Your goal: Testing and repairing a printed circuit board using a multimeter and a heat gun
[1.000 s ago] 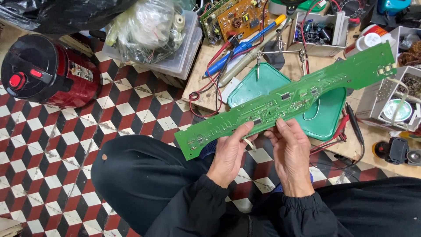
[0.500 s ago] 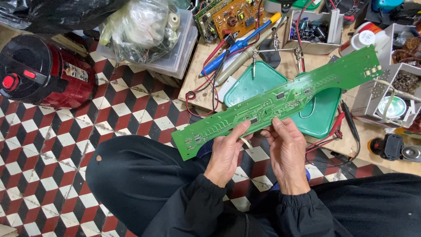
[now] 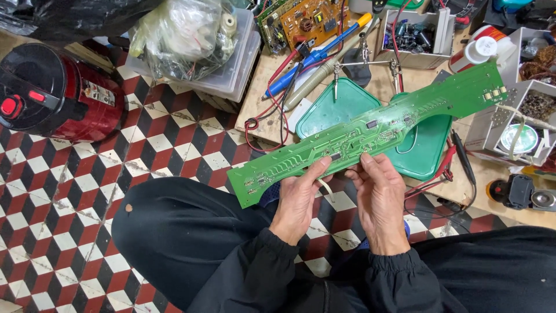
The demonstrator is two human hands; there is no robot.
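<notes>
Covering floor: checkered tiles (image 3: 69, 191); cluttered wooden bench (image 3: 263, 98) behind circuit board (image 3: 370, 130).

left hand (image 3: 298, 200) pinching, palm down | right hand (image 3: 379, 200) pinching

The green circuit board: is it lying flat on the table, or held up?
Held up. Both hands, left hand and right hand, grip the green circuit board slanted above the table.

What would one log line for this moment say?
left hand: grips long green circuit board | right hand: grips same board | board: tilted, above teal tray | floor: checkered tiles
</notes>
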